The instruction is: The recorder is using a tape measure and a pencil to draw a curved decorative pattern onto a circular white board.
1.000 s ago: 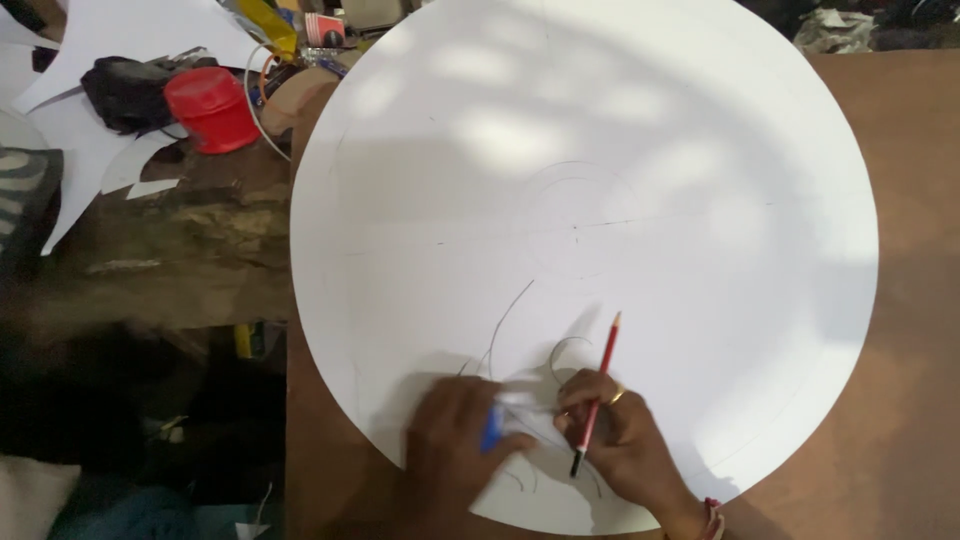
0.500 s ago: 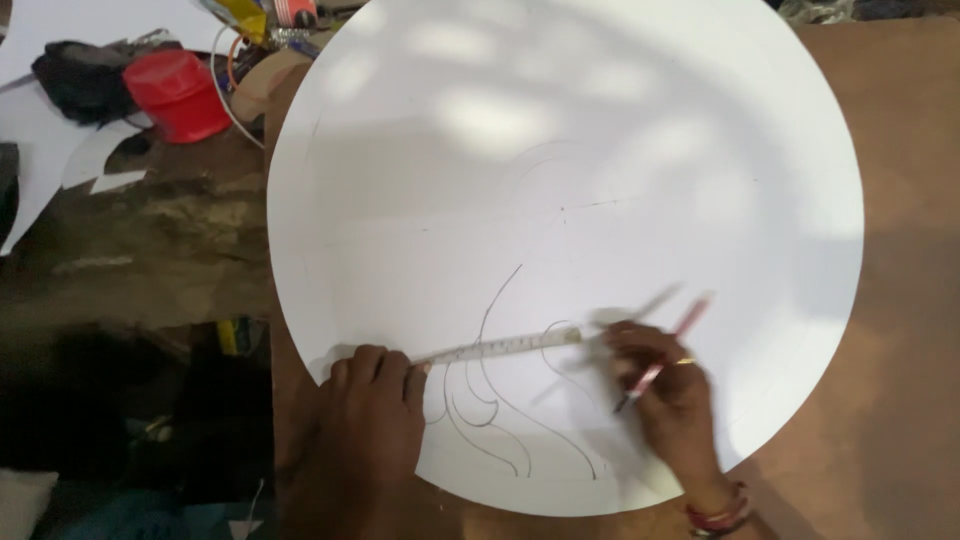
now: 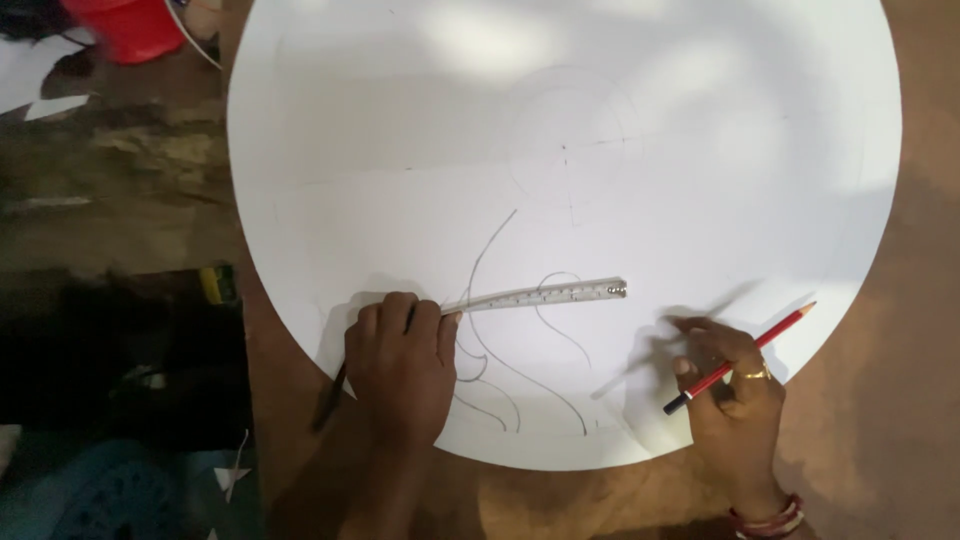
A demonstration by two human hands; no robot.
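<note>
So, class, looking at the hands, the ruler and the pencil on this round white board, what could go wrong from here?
1. The left hand presses only one end of the pale flat ruler; the free end could swing across the curved pencil lines.
2. The right hand rests on the large round white board holding the red pencil; it may smudge nearby marks.
3. The board overhangs the brown table, so leaning on its edge might tip it.

A craft workshop floor: a round white board point(image 3: 560, 130) with pencilled curves, paper scraps point(image 3: 40, 95) and a red tub point(image 3: 130, 28).
</note>
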